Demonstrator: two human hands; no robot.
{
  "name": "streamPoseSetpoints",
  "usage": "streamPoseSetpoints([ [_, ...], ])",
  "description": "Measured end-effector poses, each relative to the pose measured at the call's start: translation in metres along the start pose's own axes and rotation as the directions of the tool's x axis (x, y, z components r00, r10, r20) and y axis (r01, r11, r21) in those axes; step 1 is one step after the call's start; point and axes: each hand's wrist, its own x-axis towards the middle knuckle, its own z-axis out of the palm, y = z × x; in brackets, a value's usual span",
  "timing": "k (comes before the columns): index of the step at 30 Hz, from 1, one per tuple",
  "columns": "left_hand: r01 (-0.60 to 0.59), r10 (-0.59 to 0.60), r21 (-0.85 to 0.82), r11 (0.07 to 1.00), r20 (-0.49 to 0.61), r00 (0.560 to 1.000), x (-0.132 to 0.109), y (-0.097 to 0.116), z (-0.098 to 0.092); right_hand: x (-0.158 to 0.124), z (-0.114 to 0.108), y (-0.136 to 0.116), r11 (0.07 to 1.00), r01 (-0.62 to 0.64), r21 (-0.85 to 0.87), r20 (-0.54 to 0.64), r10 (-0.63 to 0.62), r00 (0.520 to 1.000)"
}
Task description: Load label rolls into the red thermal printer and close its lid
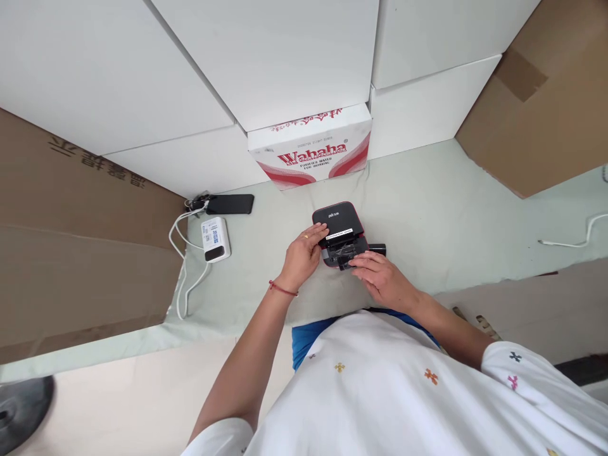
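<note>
A flat black device with red edges [338, 218] lies on the cloth-covered table in front of me. White lettering marks its top, and a white label strip runs along the lower part of the lid. My left hand [304, 252] grips its left side, fingers over the edge of the top. At the front right, my right hand [380, 273] has its fingers closed on a small dark, glossy part [344, 262] of the device; the fingertips partly cover it. A short black cylinder [379, 249] sticks out on the right, just above the right hand.
Behind the device stands a white-and-red Wahaha water carton [311, 152]. To the left lie a white box-shaped gadget [215, 239] with cables and a black phone-like slab [230, 204]. Cardboard boxes flank the table [403, 196]; a white cable [570, 243] lies at right.
</note>
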Motion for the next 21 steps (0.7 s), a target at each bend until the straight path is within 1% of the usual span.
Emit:
streamPoseSetpoints([
  [2,0.009,-0.009,0.004,1.0,-0.002,1.0,-0.002,0.002,0.001,0.005,-0.006,-0.003,0.999,-0.051,-0.014,0.018,0.051,0.999],
  [5,0.037,-0.037,0.02,0.999,0.0,0.999,-0.008,0.007,0.005,0.018,-0.018,-0.006,0.979,-0.19,-0.076,0.054,0.195,0.979],
  [8,0.077,-0.077,0.04,0.996,0.002,0.997,-0.014,0.013,0.008,0.037,-0.027,-0.008,0.921,-0.338,-0.193,0.119,0.363,0.924],
  [10,0.103,-0.104,0.045,0.994,0.008,0.995,-0.015,0.018,0.009,0.05,-0.032,-0.011,0.875,-0.394,-0.28,0.182,0.452,0.873],
  [13,0.142,-0.143,0.035,0.989,0.031,0.989,-0.015,0.023,0.009,0.067,-0.037,-0.019,0.828,-0.414,-0.379,0.277,0.528,0.803],
  [15,0.167,-0.168,0.019,0.986,0.049,0.985,-0.014,0.025,0.009,0.076,-0.039,-0.025,0.811,-0.409,-0.419,0.319,0.553,0.769],
  [18,0.201,-0.198,-0.026,0.979,0.07,0.978,-0.013,0.024,0.007,0.085,-0.042,-0.031,0.798,-0.4,-0.451,0.349,0.57,0.744],
  [21,0.221,-0.213,-0.112,0.969,0.08,0.974,-0.012,0.017,0.004,0.085,-0.043,-0.032,0.793,-0.393,-0.466,0.351,0.573,0.74],
])
